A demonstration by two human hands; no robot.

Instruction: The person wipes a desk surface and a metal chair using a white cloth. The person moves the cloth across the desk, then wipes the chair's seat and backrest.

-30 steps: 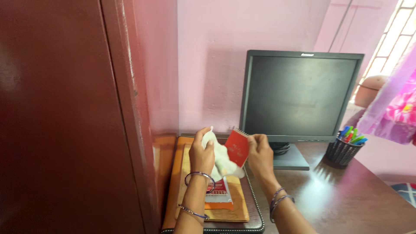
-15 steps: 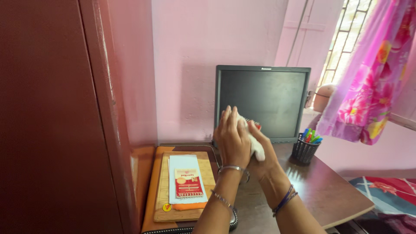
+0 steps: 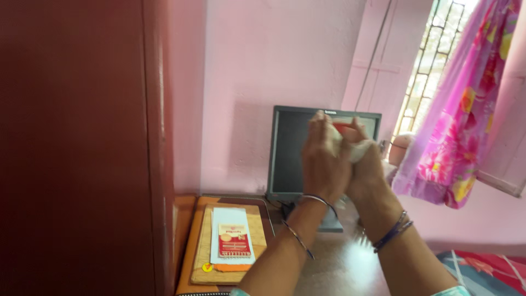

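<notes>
Head camera view, looking down and forward over a dark wooden desk [image 3: 339,263] set against a pink wall. Two bare hands are raised together in front of a dark, switched-off monitor [image 3: 287,153]. Left hand [image 3: 324,159], seen from its back, has its fingers pressed together and curled around a white cloth [image 3: 359,151]. Right hand [image 3: 364,164] sits just beside it, touching it, fingers closed around a small red notebook [image 3: 342,127], of which only a red sliver shows above the knuckles. The cloth is bunched between the two hands, a pale fold showing at the right thumb side. Both wrists wear thin bangles. Lower left on the desk lies an orange and brown folder [image 3: 194,257] with a wooden board on it, and on that a white sheet [image 3: 230,219] topped by a red and white packet [image 3: 234,241]. A tall dark red cupboard [image 3: 82,142] fills the left side. At right, a pink flowered curtain [image 3: 460,109] hangs beside a barred window [image 3: 424,60].
</notes>
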